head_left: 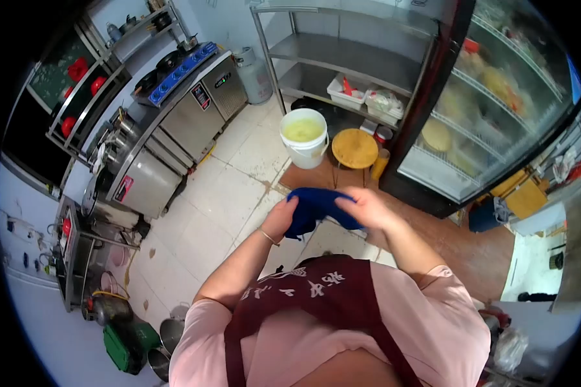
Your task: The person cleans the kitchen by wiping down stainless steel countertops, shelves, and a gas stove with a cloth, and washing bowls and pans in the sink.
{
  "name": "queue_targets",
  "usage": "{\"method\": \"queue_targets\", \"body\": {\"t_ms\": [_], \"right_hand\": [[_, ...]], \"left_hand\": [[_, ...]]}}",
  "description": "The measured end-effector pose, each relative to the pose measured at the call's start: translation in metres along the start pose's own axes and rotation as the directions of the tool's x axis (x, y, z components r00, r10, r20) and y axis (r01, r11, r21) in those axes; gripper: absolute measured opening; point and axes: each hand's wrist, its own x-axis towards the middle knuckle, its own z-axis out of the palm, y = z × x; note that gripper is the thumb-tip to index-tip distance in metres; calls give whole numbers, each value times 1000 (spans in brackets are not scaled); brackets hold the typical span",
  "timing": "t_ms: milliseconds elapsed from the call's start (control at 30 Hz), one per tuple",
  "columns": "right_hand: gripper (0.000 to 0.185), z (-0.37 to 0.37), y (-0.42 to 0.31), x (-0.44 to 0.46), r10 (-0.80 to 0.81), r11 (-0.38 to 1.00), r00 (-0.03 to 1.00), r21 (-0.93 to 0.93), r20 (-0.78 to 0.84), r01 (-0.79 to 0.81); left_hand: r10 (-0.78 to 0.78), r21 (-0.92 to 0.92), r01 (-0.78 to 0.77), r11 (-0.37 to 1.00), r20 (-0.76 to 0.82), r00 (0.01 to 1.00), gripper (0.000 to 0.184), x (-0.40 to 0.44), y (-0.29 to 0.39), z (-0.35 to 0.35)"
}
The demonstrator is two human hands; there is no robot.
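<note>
Blue cloth (316, 208), one, held up. Left hand (370, 208) and right hand (279, 218), each pinching an end.

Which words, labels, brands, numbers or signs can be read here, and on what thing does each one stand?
None can be read with certainty.
Dark red apron: white characters, too distorted.
Steel cabinet under blue stove: red label and dark display panel, both too small.
Nearer steel unit: red sticker, too small.
Gas cylinder: faint marks, too blurred.
</note>
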Motion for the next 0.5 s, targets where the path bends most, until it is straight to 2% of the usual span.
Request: {"method": "queue_targets", "body": {"t_ms": [33, 100, 133, 167, 233, 300, 333, 367, 400, 433, 467, 500], "right_hand": [[28, -4, -16, 27, -3, 994, 996, -109, 91, 13], [37, -12, -12, 84, -281, 934, 915, -137, 291, 331], [50, -20, -31, 112, -303, 927, 900, -124, 314, 355], [64, -27, -43, 138, -236, 936, 935, -196, 263, 292], [72, -29, -33, 194, -458, 818, 862, -277, 218, 504], [74, -30, -23, 243, -405, 830, 897, -341, 178, 442], [72, -33, -6, 273, -438, 836, 887, -294, 147, 462], [70, -33, 1, 294, -463, 845, 879, -243, 113, 477], [60, -38, 7, 310, -411, 885, 911, -222, 36, 409], [44, -44, 7, 327, -275, 959, 960, -86, -48, 270], [39, -53, 13, 344, -233, 972, 970, -20, -63, 233], [34, -64, 16, 357, -190, 980, 979, 48, -72, 194]], "left_hand": [[2, 4, -2, 1000, 1, 1000, 42, 21, 17, -8], [-45, -381, 93, 920, 134, 990, 46, 51, 53, -33], [46, -445, 49, 894, 200, 979, 49, 69, 66, -47], [85, -500, -1, 866, 145, 986, 48, 78, 93, -48], [129, -534, 22, 845, 242, 962, 46, 101, 124, -68], [196, -563, -16, 826, 261, 945, 44, 139, 150, -77], [248, -593, -47, 804, 262, 933, 43, 159, 157, -86], [234, -592, -24, 806, 281, 931, 43, 181, 165, -102], [197, -367, -60, 928, 347, 917, 42, 207, 176, -122], [144, -117, -104, 988, 409, 901, 42, 227, 186, -139], [78, -40, -67, 997, 419, 905, 40, 245, 197, -147], [75, -37, -65, 997, 446, 892, 40, 260, 211, -154]]}}
